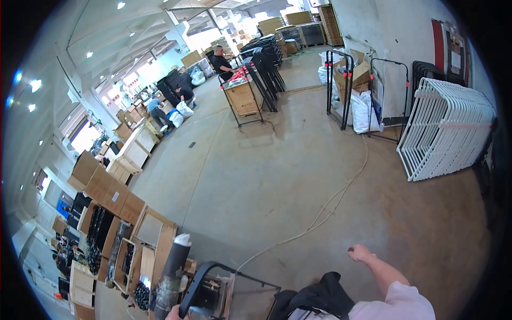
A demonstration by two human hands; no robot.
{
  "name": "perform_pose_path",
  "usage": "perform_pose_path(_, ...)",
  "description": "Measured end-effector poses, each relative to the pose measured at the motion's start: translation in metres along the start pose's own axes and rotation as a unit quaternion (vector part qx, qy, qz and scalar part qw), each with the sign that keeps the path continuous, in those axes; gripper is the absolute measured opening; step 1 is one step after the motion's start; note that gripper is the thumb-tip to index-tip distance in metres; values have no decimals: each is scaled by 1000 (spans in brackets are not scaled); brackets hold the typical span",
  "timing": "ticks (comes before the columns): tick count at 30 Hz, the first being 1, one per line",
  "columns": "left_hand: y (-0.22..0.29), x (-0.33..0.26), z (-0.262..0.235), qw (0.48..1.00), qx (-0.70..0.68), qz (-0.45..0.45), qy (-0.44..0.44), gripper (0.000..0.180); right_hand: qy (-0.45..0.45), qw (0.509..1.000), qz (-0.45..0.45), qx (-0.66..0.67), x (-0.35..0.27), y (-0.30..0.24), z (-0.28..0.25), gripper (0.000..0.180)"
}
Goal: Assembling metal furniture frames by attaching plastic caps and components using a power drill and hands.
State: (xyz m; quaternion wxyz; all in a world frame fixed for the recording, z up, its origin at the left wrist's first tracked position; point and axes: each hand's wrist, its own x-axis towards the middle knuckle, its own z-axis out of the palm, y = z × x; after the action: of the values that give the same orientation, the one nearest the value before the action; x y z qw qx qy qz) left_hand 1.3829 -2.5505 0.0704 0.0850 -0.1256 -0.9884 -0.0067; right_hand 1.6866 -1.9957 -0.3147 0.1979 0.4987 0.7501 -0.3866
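Observation:
My left hand shows only in part at the lower edge, its fingers closed round the end of a black curved tube handle. That handle rises over a dark metal piece and a roll in grey wrapping, which leans beside it. Out to the right, my right hand hangs above the concrete floor with its fingers curled in. A small dark spot shows at its fingertips, too small to name. Black cloth lies against my body between the two arms.
A pale hose snakes across the floor. White tube frames lean together at the right. Black frames and a white sack stand near the wall. Farther off, a person stands by a wooden crate; cartons line the left.

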Motion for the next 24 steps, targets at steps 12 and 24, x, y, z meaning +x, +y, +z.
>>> perform_pose_path(12, 275, 322, 116, 948, -178, 193, 178, 32, 19, 988, 108, 109, 122, 7, -133, 48)
perform_pose_path(24, 533, 631, 151, 910, -232, 301, 166, 31, 39, 881, -62, 467, 259, 87, -114, 24)
